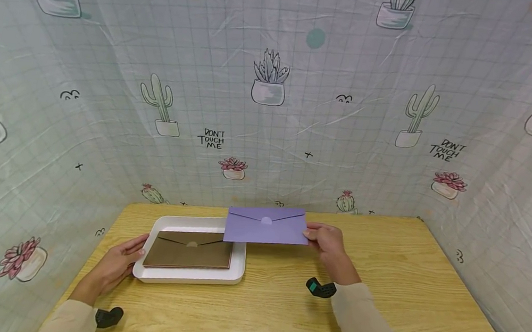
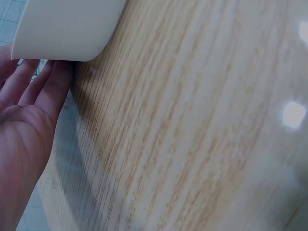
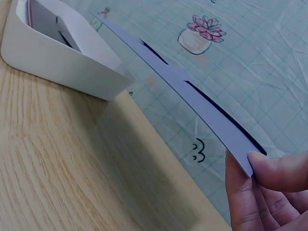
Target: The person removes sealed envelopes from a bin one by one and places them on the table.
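Grey cactus-printed sheeting [image 1: 308, 122] hangs behind the wood-grained table [image 1: 277, 295].

The purple envelope [image 1: 267, 230] hides the far right corner of the white tray [image 1: 187, 280]; the left wrist view's top edge crops the tray, which covers the tips of the fingers [image 2: 57, 86].
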Action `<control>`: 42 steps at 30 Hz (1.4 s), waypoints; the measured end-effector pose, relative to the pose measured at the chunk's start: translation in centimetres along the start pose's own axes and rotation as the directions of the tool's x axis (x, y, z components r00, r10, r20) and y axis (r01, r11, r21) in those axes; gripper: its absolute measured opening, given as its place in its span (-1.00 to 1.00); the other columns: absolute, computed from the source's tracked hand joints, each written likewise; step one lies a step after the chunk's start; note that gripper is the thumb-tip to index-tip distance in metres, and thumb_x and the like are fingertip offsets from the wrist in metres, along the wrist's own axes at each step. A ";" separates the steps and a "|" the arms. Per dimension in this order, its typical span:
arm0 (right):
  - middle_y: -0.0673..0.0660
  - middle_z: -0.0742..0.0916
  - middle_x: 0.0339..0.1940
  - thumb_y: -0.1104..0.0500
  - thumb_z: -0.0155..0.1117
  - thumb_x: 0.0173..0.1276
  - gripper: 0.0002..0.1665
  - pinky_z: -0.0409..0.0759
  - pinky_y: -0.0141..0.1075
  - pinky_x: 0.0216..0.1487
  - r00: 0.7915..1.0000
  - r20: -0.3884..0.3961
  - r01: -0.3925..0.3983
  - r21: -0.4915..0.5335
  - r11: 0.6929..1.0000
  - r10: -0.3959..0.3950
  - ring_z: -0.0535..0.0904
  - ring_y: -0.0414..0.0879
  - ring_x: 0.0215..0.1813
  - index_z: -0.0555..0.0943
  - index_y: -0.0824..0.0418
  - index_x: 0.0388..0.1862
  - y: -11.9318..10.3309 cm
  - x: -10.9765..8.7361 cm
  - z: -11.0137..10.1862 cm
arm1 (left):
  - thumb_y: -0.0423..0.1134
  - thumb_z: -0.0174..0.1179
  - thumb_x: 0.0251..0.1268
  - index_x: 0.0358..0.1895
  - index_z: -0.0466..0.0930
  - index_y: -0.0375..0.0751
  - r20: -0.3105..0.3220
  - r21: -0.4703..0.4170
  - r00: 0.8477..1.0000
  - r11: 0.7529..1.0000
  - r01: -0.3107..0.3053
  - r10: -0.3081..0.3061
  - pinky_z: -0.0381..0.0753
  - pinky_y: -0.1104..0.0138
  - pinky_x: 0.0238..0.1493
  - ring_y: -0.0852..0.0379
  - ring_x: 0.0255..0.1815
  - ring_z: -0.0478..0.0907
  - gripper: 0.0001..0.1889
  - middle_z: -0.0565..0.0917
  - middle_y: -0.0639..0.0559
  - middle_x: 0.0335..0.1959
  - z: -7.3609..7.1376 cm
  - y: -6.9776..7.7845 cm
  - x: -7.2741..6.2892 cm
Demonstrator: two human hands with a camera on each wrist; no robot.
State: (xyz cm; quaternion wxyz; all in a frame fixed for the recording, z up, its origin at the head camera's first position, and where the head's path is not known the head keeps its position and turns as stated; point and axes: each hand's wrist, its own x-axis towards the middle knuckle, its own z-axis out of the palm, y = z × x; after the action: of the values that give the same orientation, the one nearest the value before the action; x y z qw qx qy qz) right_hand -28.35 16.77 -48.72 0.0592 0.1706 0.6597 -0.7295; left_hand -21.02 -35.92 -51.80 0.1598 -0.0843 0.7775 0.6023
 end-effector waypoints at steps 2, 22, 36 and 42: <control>-0.05 0.79 -0.43 0.46 0.37 0.34 -0.54 0.67 -0.40 -0.32 1.000 -0.003 0.003 -0.003 1.000 -0.003 0.63 -0.24 -0.42 0.64 0.48 0.23 0.0 0.2 -0.3 | -0.30 -0.10 0.72 0.73 -0.18 -0.16 0.001 0.000 1.000 1.000 0.000 0.000 0.15 -0.10 0.56 -0.33 0.73 -0.12 -0.31 -0.13 -0.26 0.74 0.0 0.0 0.0; -0.11 0.77 -0.46 0.45 0.36 0.35 -0.46 0.63 -0.44 -0.38 1.000 0.001 -0.016 -0.010 1.000 0.016 0.62 -0.26 -0.44 0.58 0.49 0.32 -0.6 0.9 -2.5 | -0.27 -0.13 0.74 0.73 -0.20 -0.15 0.029 0.008 0.999 1.000 -0.019 0.019 0.37 0.10 0.53 -0.28 0.73 -0.10 -0.32 -0.13 -0.25 0.74 -0.5 0.0 0.4; -0.12 0.78 -0.44 0.46 0.34 0.37 -0.40 0.64 -0.46 -0.40 0.999 0.033 -0.041 -0.018 0.999 0.042 0.64 -0.29 -0.43 0.52 0.50 0.39 -1.0 2.0 -4.8 | -0.28 -0.11 0.73 0.73 -0.19 -0.14 0.030 -0.008 0.999 1.000 -0.014 0.014 0.52 0.20 0.46 -0.28 0.73 -0.10 -0.32 -0.13 -0.24 0.74 -0.6 0.2 0.5; -0.08 0.80 -0.39 0.46 0.34 0.38 -0.40 0.67 -0.43 -0.37 0.998 0.046 -0.049 -0.021 0.999 0.050 0.66 -0.27 -0.41 0.50 0.51 0.40 -1.3 2.1 -5.7 | -0.28 -0.12 0.73 0.73 -0.18 -0.14 0.025 -0.008 1.000 1.000 -0.014 0.015 0.62 0.29 0.37 -0.27 0.71 -0.05 -0.32 -0.10 -0.25 0.73 -0.4 0.2 0.4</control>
State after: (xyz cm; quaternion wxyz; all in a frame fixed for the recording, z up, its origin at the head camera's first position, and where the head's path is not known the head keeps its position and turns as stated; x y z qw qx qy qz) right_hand -29.75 22.83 -48.56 0.0942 0.1694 0.6610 -0.7249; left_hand -21.55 -36.25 -51.66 0.1647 -0.0718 0.7738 0.6074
